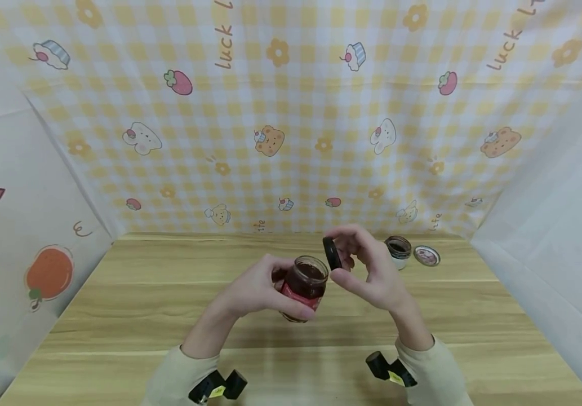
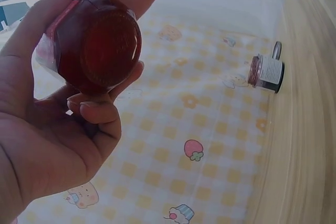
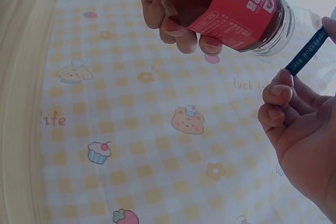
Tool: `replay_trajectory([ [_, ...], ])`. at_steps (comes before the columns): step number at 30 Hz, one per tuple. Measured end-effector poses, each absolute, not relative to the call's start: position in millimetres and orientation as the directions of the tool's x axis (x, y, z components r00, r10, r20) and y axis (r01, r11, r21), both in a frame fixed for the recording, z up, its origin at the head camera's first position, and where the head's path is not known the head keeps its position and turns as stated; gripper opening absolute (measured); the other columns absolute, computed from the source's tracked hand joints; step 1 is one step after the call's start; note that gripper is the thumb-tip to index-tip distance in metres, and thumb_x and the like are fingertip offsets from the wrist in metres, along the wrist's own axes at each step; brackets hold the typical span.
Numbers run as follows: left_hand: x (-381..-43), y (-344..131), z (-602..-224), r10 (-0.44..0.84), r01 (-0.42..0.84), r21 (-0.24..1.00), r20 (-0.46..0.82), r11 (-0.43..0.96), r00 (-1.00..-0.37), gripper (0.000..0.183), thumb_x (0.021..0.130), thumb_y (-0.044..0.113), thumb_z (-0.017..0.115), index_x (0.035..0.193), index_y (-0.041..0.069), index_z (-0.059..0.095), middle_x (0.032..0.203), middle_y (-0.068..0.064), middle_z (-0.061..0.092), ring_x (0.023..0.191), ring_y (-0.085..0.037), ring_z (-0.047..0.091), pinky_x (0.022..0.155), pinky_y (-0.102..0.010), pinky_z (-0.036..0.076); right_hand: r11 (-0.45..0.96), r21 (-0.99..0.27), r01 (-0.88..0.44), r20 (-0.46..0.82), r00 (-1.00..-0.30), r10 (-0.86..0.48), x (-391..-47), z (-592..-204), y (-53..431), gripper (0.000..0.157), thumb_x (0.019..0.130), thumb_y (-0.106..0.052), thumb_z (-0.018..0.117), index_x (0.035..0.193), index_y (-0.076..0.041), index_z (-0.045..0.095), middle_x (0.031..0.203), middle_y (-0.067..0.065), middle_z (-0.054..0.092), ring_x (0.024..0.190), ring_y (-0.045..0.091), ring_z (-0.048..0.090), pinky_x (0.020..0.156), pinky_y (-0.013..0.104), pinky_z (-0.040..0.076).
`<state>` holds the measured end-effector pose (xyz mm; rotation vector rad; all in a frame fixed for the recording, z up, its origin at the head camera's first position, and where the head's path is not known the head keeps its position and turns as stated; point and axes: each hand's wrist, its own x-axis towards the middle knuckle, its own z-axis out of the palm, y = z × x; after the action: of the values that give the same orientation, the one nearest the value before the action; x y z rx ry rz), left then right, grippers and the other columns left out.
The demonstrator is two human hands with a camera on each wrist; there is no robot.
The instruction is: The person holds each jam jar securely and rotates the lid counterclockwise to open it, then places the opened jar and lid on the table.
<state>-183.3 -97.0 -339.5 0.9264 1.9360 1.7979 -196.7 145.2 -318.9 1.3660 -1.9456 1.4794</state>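
My left hand (image 1: 262,287) grips a glass jar (image 1: 307,285) with a red label and dark reddish-brown contents. The jar is raised off the table and tilted, its mouth uncovered and turned toward the right. Its base (image 2: 113,48) faces the camera in the left wrist view. Between the fingers and thumb of my right hand (image 1: 372,270) is a dark jar lid (image 1: 332,254), held on edge. In the right wrist view a gap separates the lid (image 3: 307,51) from the jar's glass rim (image 3: 278,32).
At the back right of the wooden table (image 1: 169,293) stands a second open jar (image 1: 399,251) with dark contents and a pale label. Beside it lies a round lid (image 1: 426,255). A yellow checked cloth (image 1: 301,101) hangs behind the table.
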Motion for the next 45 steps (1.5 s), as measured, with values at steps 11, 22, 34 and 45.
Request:
replay_trajectory([
  [11,-188,-94,-343,0.549,0.177,0.984,0.134,0.026,-0.825,0.041,0.077,0.013,0.088,0.115,0.007,0.072,0.103,-0.012,0.073,0.091,-0.027,0.068,0.077,-0.038,0.057,-0.016,-0.602,-0.798,0.712,-0.527,-0.464,-203,-321,148,0.056,0.099,-0.037,0.066,0.126,0.009,0.048,0.089,0.005,0.058,0.076,0.015,0.053,0.064,0.026,0.047],
  [22,-193,-92,-348,0.386,0.177,0.977,0.12,0.116,-0.914,0.047,0.074,0.024,0.091,0.115,0.012,0.073,0.105,-0.006,0.073,0.094,-0.024,0.07,0.081,-0.037,0.057,-0.024,-0.624,-0.781,0.711,-0.555,-0.431,-210,-326,149,0.049,0.101,-0.029,0.064,0.128,0.009,0.048,0.09,0.006,0.062,0.078,0.015,0.061,0.067,0.025,0.053],
  [34,-195,-90,-350,0.335,0.198,0.97,0.142,0.142,-0.932,0.045,0.073,0.024,0.093,0.112,0.011,0.074,0.103,-0.005,0.073,0.091,-0.022,0.07,0.077,-0.036,0.058,0.007,-0.611,-0.791,0.729,-0.567,-0.385,-219,-334,151,0.049,0.102,-0.035,0.061,0.128,0.005,0.055,0.086,0.001,0.064,0.073,0.014,0.06,0.065,0.024,0.052],
  [45,-203,-79,-354,0.287,0.199,0.967,0.148,0.157,-0.946,0.047,0.071,0.029,0.094,0.11,0.013,0.074,0.101,-0.004,0.073,0.09,-0.02,0.07,0.075,-0.034,0.057,0.027,-0.622,-0.783,0.73,-0.592,-0.343,-229,-342,156,0.047,0.101,-0.035,0.063,0.124,0.005,0.058,0.087,0.001,0.066,0.074,0.013,0.061,0.069,0.024,0.052],
])
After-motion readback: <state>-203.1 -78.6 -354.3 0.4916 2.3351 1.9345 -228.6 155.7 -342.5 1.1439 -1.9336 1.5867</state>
